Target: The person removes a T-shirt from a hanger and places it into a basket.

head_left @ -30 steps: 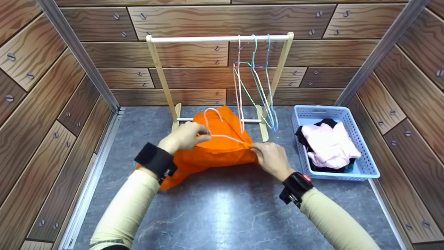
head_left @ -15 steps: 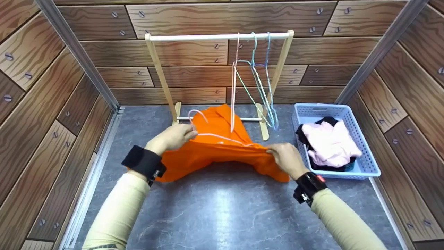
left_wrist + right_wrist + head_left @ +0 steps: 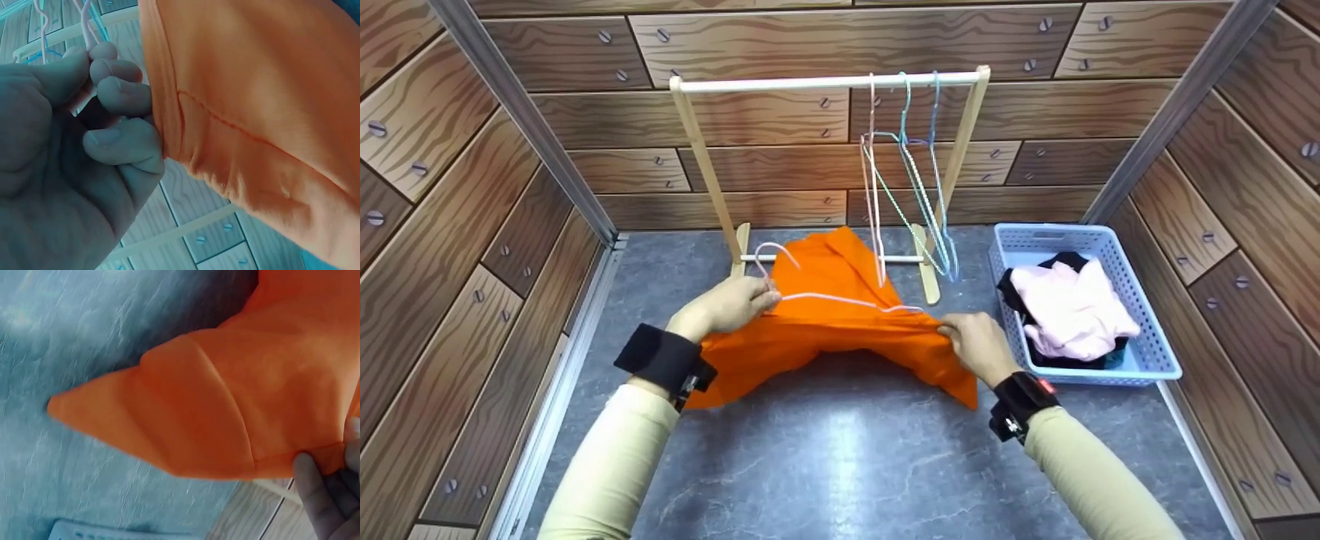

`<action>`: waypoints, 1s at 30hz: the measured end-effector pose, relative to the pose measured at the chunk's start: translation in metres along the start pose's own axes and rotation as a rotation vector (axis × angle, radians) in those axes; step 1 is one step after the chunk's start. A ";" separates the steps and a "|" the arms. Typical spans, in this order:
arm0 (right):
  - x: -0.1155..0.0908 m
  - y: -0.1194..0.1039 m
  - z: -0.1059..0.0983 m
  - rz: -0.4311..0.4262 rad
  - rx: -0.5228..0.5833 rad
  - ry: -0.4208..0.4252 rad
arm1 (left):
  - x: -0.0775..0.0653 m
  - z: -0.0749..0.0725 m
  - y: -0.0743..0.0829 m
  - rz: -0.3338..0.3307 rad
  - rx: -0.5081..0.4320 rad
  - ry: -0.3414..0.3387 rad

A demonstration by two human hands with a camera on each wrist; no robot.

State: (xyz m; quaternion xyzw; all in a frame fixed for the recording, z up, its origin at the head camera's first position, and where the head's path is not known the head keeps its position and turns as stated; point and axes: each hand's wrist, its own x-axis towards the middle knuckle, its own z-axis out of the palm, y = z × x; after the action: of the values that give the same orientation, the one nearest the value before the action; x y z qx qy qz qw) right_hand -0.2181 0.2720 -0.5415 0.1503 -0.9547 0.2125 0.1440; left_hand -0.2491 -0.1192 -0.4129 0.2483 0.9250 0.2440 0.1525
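Note:
My left hand point(image 3: 727, 304) pinches a pale pink clothes hanger point(image 3: 829, 298) just below its hook, thumb against fingertips. Behind and under the hanger spreads an orange shirt point(image 3: 840, 255), and the hanger's bar lies along the shirt's upper opening. At the right shoulder my right hand point(image 3: 981, 345) pinches the edge of the shirt, close to the hanger's right end. A sleeve with a curved seam hangs from there in the right wrist view, beside my fingers point(image 3: 315, 495). From the left wrist, the hanger's wire point(image 3: 86, 25) rises between thumb and fingers, and the shirt's hemmed edge touches the curled fingers.
A wooden rack with a white rail point(image 3: 780, 85) stands behind the shirt. Several pink, green and blue hangers point(image 3: 937, 187) hang at its right. On the right, a blue basket point(image 3: 1166, 352) holds a pink garment point(image 3: 1072, 311) over dark ones. Wood-patterned walls enclose the floor.
My left hand has moved left with the hanger. My right hand has shifted right and spread the shirt's edge wider, and the sleeve now hangs below it.

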 end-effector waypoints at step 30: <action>0.009 -0.069 0.037 0.033 0.129 -0.148 | 0.005 0.015 0.009 -0.202 -0.244 -0.034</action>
State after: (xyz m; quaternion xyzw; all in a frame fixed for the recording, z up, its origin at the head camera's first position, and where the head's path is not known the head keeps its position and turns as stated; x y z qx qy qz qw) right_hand -0.2097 0.1934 -0.5460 0.1589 -0.9495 0.2640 0.0597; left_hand -0.2441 -0.1038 -0.4212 0.1378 0.9059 0.3339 0.2211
